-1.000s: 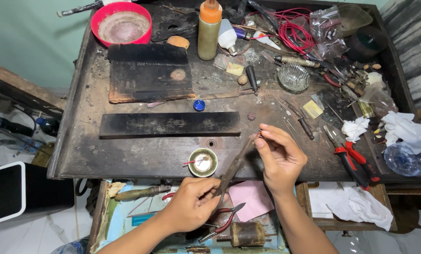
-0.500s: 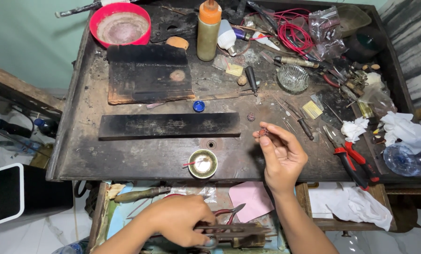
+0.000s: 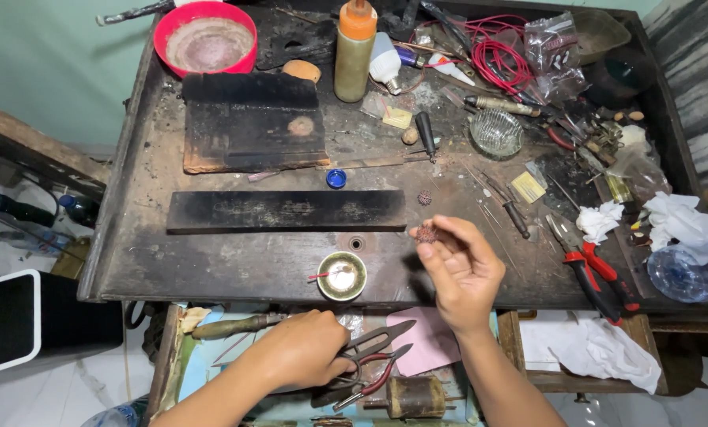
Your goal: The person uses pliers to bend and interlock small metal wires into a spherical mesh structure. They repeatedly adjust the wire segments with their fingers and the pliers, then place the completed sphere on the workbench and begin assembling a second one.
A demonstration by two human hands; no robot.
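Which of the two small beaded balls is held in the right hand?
The reddish beaded ball pinched at the right hand fingertips; the other beaded ball lies loose on the workbench, farther from the person.

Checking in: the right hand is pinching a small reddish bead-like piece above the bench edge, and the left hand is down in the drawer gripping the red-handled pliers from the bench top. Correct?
Not quite. In the head view the left hand is in the drawer on a pair of dark metal snips; the red-handled pliers lie untouched on the bench top. The right hand does pinch the small reddish piece.
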